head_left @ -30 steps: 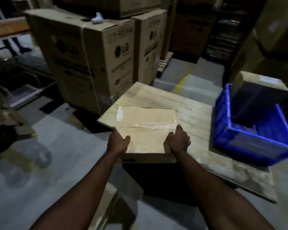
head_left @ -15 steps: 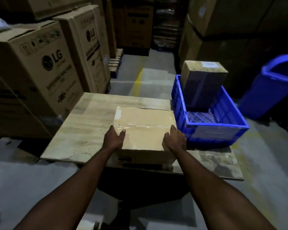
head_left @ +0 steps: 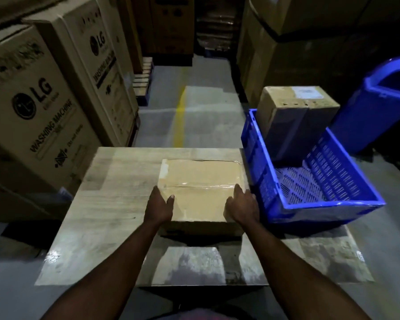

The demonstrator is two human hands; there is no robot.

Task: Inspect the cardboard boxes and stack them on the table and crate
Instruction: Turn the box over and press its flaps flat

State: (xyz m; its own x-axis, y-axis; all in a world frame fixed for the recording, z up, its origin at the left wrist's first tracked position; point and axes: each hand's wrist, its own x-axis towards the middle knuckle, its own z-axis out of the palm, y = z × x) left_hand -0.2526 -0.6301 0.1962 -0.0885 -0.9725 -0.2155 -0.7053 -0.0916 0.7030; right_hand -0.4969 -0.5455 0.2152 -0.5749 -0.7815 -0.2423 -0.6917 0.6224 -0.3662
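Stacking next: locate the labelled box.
Head view, right side: the labelled box stands inside the blue crate, at its far end, right of the taped box.

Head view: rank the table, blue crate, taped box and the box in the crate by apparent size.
1. Table
2. Blue crate
3. Taped box and box in the crate look about alike; the crate one sits farther away, so I won't rank them.
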